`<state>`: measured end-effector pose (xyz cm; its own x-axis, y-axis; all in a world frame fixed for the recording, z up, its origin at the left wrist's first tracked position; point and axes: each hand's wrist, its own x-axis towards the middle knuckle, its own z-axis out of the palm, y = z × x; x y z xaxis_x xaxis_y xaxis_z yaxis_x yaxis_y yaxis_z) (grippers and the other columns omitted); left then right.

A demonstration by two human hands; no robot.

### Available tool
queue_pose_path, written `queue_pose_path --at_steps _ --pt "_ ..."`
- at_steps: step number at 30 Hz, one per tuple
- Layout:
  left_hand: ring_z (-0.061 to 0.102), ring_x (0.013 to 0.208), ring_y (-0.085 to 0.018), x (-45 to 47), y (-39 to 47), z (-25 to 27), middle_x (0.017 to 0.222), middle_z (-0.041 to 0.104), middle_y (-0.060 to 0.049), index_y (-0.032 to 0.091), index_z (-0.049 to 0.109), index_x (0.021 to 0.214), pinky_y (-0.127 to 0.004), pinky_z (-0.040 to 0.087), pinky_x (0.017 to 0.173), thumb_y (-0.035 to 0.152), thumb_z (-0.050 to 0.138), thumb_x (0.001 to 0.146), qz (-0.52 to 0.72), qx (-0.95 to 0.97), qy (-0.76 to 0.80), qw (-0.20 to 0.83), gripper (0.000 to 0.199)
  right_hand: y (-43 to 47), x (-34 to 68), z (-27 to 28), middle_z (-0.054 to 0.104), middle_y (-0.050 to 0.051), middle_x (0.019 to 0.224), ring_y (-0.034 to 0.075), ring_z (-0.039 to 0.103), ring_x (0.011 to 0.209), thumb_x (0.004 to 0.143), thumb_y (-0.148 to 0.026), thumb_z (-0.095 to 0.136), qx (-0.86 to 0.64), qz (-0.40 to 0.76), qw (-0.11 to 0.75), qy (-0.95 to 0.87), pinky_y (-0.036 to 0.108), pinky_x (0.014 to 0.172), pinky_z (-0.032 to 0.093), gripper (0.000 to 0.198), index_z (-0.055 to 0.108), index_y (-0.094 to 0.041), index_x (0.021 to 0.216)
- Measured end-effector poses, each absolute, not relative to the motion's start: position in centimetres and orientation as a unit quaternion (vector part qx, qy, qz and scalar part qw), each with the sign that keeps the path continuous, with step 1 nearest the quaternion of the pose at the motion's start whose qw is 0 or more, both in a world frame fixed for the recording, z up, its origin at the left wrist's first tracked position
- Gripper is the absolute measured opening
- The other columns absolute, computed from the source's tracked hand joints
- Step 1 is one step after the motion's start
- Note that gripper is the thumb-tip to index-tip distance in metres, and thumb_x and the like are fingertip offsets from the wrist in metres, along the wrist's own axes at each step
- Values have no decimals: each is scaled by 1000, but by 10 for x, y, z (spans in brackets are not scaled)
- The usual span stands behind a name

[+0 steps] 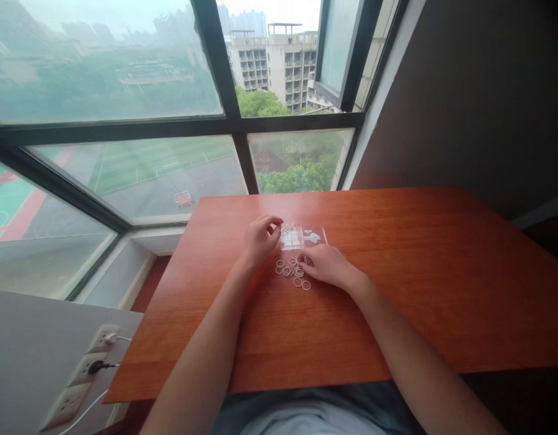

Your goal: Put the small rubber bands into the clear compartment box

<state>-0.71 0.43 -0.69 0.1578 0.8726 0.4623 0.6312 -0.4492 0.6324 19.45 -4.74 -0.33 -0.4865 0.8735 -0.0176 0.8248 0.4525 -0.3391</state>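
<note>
A clear plastic box lies on the table with its transparent lid folded open to the right; a white shape shows on the lid. My left hand is at the box's left edge, its fingers curled and the thumb close to the fingertips. A small ring shows by those fingertips, in or against the box. In front of the box lie several thin pale rings, loosely heaped and partly overlapping. My right hand reaches over the heap's right side, fingertips pinched together among the rings; what they grip is mostly hidden.
The reddish-brown wooden table extends far to the right. Beyond its back edge are large windows with a dark frame, one pane standing open. Low on the left wall are sockets with plugs and a white cable.
</note>
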Motion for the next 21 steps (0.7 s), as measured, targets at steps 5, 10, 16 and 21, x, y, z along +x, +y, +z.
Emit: queue_pose_path --at_steps 5,10,16,21 --pt "57 62 -10 -7 5 -7 85 68 -2 19 67 88 -22 47 60 16 56 80 407 750 499 149 15 -47 196 -3 70 0 82 13 59 72 83 -27 55 -494 174 101 -846 23 58 31 15 69 -24 88" --pt "58 63 -10 -8 5 -8 85 68 -1 19 67 89 -22 48 61 16 55 80 406 751 499 147 15 -46 198 -3 68 -1 76 11 57 67 81 -25 56 -489 204 135 -838 22 57 32 14 69 -23 86" --pt "58 64 -10 -8 5 -7 86 68 -2 19 66 89 -22 47 61 16 55 80 401 756 496 149 15 -44 198 -3 60 -3 63 9 50 59 78 -21 59 -472 245 198 -824 20 58 33 10 68 -20 80" --pt "58 63 -11 -7 4 -6 85 68 -2 19 66 88 -23 47 61 16 55 80 401 756 495 150 14 -44 199 3 49 -6 56 7 42 52 77 -24 60 -444 324 298 -781 19 52 32 10 68 -18 80"
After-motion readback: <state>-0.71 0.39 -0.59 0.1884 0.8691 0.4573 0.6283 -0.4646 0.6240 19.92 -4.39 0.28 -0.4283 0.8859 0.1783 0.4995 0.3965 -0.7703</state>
